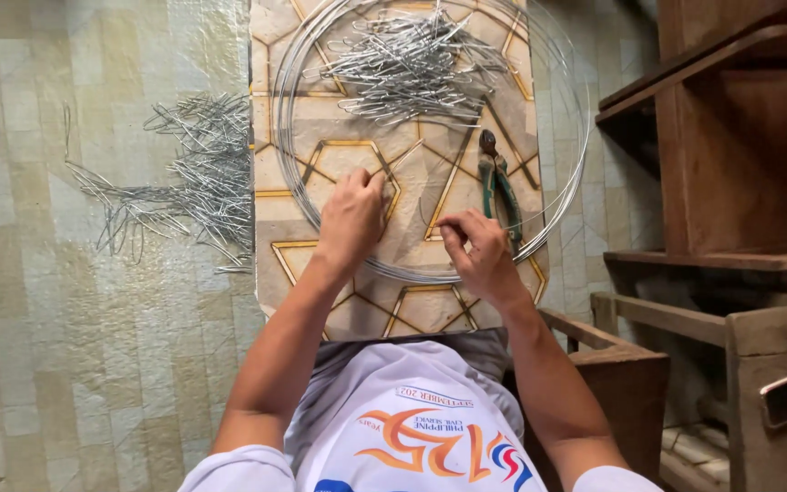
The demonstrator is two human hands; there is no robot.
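Both my hands work over a patterned board [357, 301] in front of me. My left hand [351, 217] is closed around a short piece of thin wire [403, 162] that sticks up and to the right from its fingers. My right hand [473, 252] pinches a thin wire end between thumb and fingertips, close to the left hand. A large coil of bare wire [576, 173] lies round the board's far half. Green-handled pliers [498, 187] rest inside the coil, just beyond my right hand.
A heap of bent wire pieces [412, 59] sits inside the coil at the far end. Another heap of bent wire pieces [184, 178] lies on the tiled floor to the left. Wooden shelves [730, 137] and a wooden drawer box [767, 383] stand at the right.
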